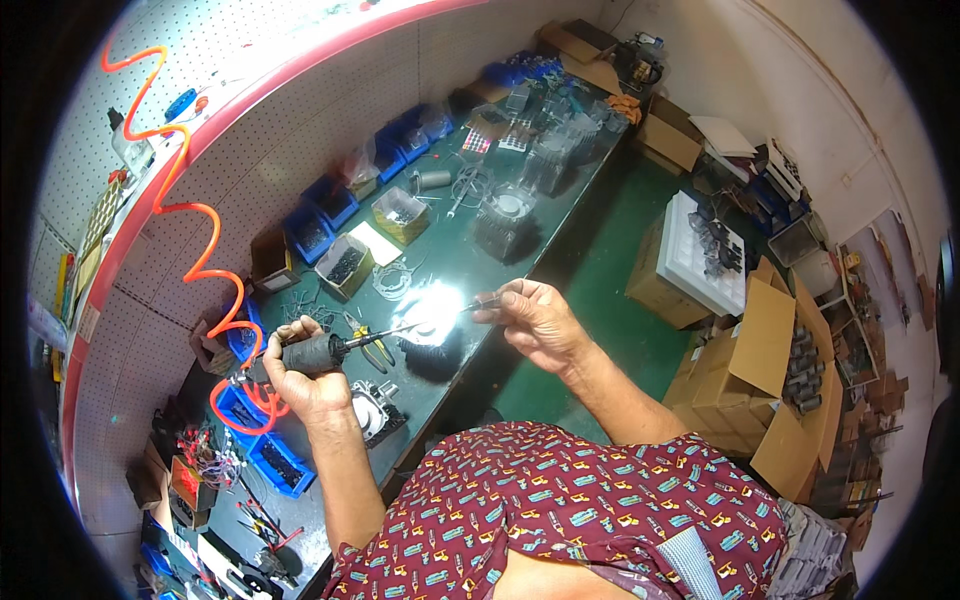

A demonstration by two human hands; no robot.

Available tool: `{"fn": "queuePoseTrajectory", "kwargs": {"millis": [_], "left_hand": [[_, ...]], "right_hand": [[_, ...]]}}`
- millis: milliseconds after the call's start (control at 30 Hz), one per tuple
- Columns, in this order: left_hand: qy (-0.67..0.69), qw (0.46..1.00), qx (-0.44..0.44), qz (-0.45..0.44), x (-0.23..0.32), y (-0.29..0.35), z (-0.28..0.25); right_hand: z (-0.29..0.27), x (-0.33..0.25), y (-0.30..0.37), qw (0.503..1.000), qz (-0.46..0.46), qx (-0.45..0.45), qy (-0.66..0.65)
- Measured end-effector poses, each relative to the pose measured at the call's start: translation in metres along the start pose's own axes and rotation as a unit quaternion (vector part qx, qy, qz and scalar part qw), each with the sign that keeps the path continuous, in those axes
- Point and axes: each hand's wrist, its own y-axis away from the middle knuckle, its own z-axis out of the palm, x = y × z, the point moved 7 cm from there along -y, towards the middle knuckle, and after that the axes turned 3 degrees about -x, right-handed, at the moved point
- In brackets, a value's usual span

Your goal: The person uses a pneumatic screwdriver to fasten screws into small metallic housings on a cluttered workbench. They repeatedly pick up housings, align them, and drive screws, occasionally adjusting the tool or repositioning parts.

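A black air screwdriver (312, 354) lies across my left hand (318, 392), whose fingers are wrapped round its body. Its long thin bit (385, 334) points right, toward my right hand (545, 325). The right thumb and fingertips are pinched together near the bit's far end, on something small and dark that I cannot make out. Beneath the bit, a finned dark housing with a white round part (432, 318) sits in strong glare on the bench. Another housing with a white ring (376, 412) stands beside my left wrist. Pliers with yellow handles (372, 346) lie between them.
An orange coiled hose (215, 245) hangs at the left. Blue bins (308, 230) and open boxes (343, 265) line the green bench's (460, 260) back. Further finned housings (506, 225) stand beyond. Right of the bench are cardboard cartons (765, 340) and a white foam tray (690, 265).
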Motion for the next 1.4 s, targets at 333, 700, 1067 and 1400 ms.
{"fn": "queuePoseTrajectory", "kwargs": {"millis": [333,700,1067,1400], "left_hand": [[0.016,1.000,0.007,-0.010,-0.005,-0.014,-0.005],[-0.036,0.999,-0.022,-0.022,-0.046,-0.023,0.009],[-0.083,0.992,-0.091,-0.010,-0.167,-0.030,0.069],[-0.107,0.989,-0.093,0.038,-0.294,0.012,0.131]], "right_hand": [[-0.006,0.003,-0.014,1.000,-0.002,0.010,0.028],[-0.035,-0.016,-0.015,0.988,-0.054,0.112,0.087],[-0.136,-0.092,-0.027,0.986,-0.071,0.117,0.092],[-0.256,-0.184,-0.049,0.992,0.107,-0.016,0.067]]}}
